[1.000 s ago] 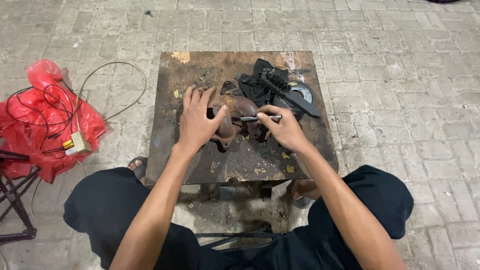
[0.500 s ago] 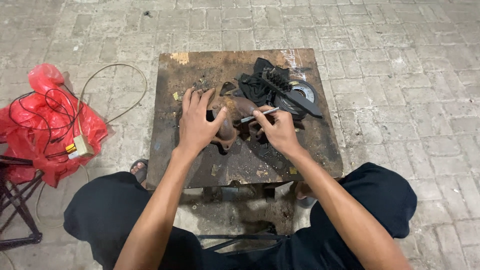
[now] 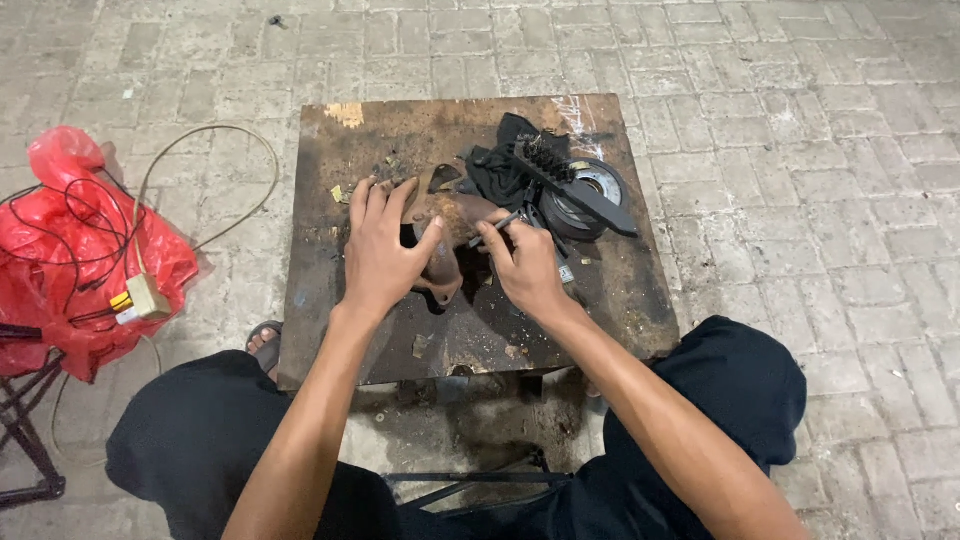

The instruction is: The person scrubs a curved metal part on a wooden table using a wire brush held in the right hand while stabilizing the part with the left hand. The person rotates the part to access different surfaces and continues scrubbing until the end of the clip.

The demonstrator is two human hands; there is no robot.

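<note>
Item one: a rusty brown metal part (image 3: 452,232), lying near the centre of the worn wooden board (image 3: 600,310). I see my left hand (image 3: 382,252) pressed flat on its left side, fingers spread, thumb hooked toward the middle. My right hand (image 3: 528,268), at 3 o'clock of the part, is pinched around a thin metal tool (image 3: 497,226) whose tip points at the part. At 1 o'clock: a black cloth (image 3: 505,165), a black toothed bar (image 3: 575,185) and a round metal disc (image 3: 588,195) under it. Off the board, at 9 o'clock: a red plastic bag (image 3: 60,250) with black wires and a small yellow plug (image 3: 140,297).
</note>
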